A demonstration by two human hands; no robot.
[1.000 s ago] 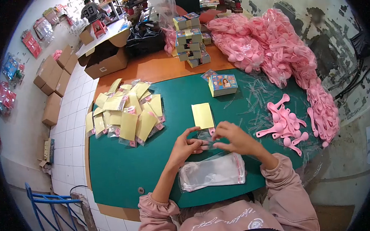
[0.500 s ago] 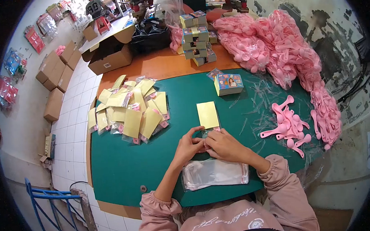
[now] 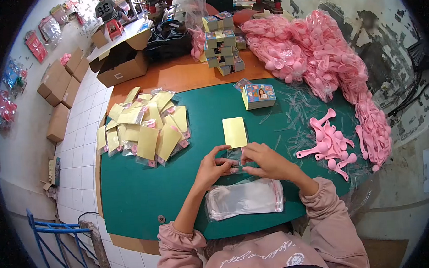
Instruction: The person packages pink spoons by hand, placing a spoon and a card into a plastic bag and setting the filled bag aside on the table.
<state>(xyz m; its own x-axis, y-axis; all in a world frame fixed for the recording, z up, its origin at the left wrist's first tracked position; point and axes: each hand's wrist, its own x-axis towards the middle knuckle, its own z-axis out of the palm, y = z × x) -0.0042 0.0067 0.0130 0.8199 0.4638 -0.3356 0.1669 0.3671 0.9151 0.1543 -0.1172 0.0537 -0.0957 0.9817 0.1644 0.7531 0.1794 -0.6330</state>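
Observation:
In front of me a clear plastic bag (image 3: 234,154) lies with a yellow card (image 3: 235,132) in its far part. My left hand (image 3: 210,167) is closed on the bag's near end, its index finger reaching to the card's lower edge. My right hand (image 3: 269,163) is at the right side of the same end, thumb and forefinger apart, touching or just above the plastic. Fingers partly hide that end. Just below both hands lies a stack of clear plastic bags (image 3: 246,198).
Left is a pile of bagged yellow cards (image 3: 149,125) with pink pieces. Right are loose pink spoons (image 3: 327,141), clear plastic strips (image 3: 295,113) and big bags of pink spoons (image 3: 311,53). A card stack (image 3: 259,96) and banded card stacks (image 3: 219,40) stand behind. A person (image 3: 107,10) sits far back.
My right hand has drawn slightly away from my left, and its thumb and forefinger have parted. The whole view has shifted a little; the card and piles look unmoved.

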